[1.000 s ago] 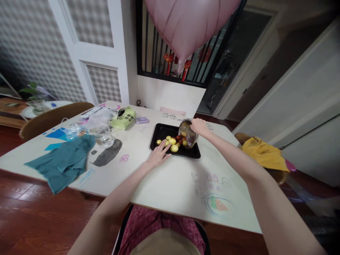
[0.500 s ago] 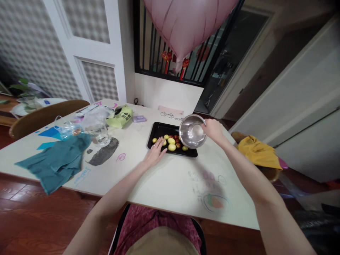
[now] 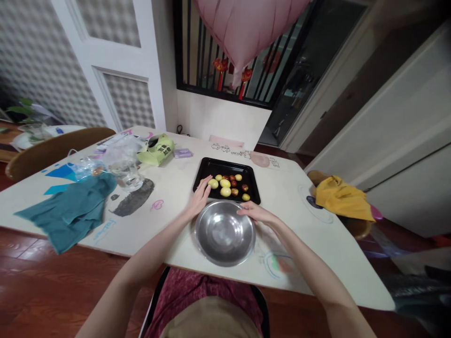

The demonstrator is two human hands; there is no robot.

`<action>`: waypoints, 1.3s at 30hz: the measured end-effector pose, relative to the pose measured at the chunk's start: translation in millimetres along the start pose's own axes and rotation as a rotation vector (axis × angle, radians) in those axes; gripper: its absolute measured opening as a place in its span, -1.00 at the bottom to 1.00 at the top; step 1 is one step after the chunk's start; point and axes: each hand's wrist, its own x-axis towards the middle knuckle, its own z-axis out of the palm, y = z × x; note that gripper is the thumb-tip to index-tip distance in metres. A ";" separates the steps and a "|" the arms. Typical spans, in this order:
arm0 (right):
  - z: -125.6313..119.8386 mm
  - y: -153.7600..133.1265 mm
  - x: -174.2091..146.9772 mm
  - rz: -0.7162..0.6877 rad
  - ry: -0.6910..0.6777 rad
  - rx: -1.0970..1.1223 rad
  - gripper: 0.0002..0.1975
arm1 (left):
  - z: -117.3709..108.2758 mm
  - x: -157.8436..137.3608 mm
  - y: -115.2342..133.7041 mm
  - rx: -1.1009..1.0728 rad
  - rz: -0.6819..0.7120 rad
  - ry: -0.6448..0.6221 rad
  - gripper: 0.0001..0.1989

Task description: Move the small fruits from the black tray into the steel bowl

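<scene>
A black baking tray (image 3: 210, 165) lies on the white table, holding several yellow-green fruits (image 3: 226, 192) and several small red-brown fruits (image 3: 244, 188); their exact kind I cannot tell. My left hand (image 3: 200, 196) rests at the tray's left front side, fingers stretched out over the rim beside the leftmost yellow fruit, holding nothing. In front of the tray, near me, is a metal bowl (image 3: 225, 232) with its shiny inside facing up and nothing in it. My right hand (image 3: 256, 212) grips the bowl's right far rim, thumb inside the edge.
Left on the table (image 3: 176, 197) are a teal cloth (image 3: 70, 206), a glass jug (image 3: 128, 176), plastic bags, a green paper package (image 3: 157, 150) and a small purple packet (image 3: 182, 153). A pink balloon (image 3: 243, 33) hangs beyond. A yellow cloth (image 3: 343, 199) drapes a chair at right.
My right hand has brought the bowl from above the tray's right side down towards me, turning it from tilted to upright. My left hand has shifted slightly left, staying by the tray.
</scene>
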 end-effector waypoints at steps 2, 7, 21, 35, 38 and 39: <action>-1.3 0.7 6.5 -0.006 -0.016 -0.009 -0.56 | -1.0 1.1 -0.6 -0.029 0.015 0.003 -0.39; -15.2 1.0 20.5 -0.003 -0.025 -0.087 -0.51 | -2.4 3.7 -4.0 -0.114 0.030 0.012 -0.41; -62.7 1.0 35.2 -0.001 0.473 -0.853 -0.84 | -8.9 -1.3 13.6 -0.175 0.187 -0.052 -0.56; -62.1 7.8 32.0 -0.120 0.337 -0.797 -0.68 | -22.4 -0.3 38.7 -0.128 0.254 -0.479 -0.68; -51.1 -8.3 17.1 -0.362 0.294 -0.638 -0.72 | -22.3 -0.8 38.2 -0.120 0.254 -0.478 -0.68; -44.7 -14.5 12.2 -0.440 0.220 -0.578 -0.73 | -22.1 -1.0 37.8 -0.118 0.257 -0.478 -0.69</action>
